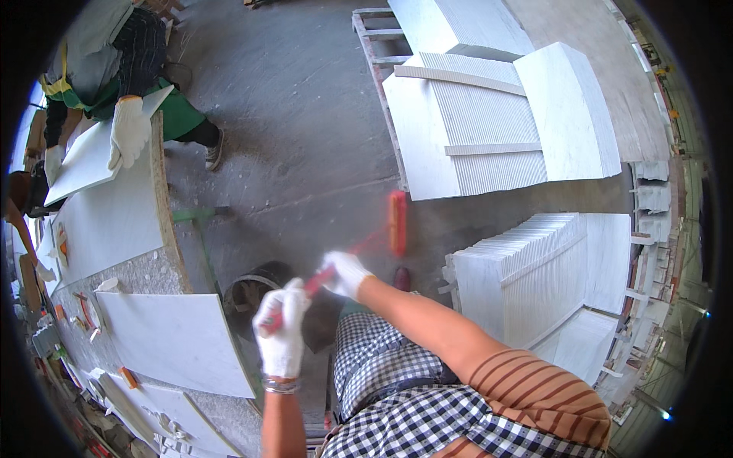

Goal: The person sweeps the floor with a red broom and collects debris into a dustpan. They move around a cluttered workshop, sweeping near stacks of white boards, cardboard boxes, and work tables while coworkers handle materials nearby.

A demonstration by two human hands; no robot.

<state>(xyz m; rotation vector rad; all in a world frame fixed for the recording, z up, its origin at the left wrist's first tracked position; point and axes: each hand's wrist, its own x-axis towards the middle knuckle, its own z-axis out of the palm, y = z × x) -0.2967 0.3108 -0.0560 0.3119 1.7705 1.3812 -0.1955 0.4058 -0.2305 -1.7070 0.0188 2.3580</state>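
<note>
Both my hands wear white gloves and are closed around the red handle of a brush. My left hand grips the handle near its lower end. Farther up, my right hand is wrapped round it. The brush's long red head, with a tan strip along it, is out ahead of me above the grey floor; its handle is partly smeared by motion. To the left of my left hand, a pale stone slab lies on a workbench. A dark bucket stands on the floor beside the bench.
Stacks of pale stone tiles stand on a pallet at the far right, another stack nearer. A green metal stand juts from the bench. At the far left a gloved co-worker handles a white slab.
</note>
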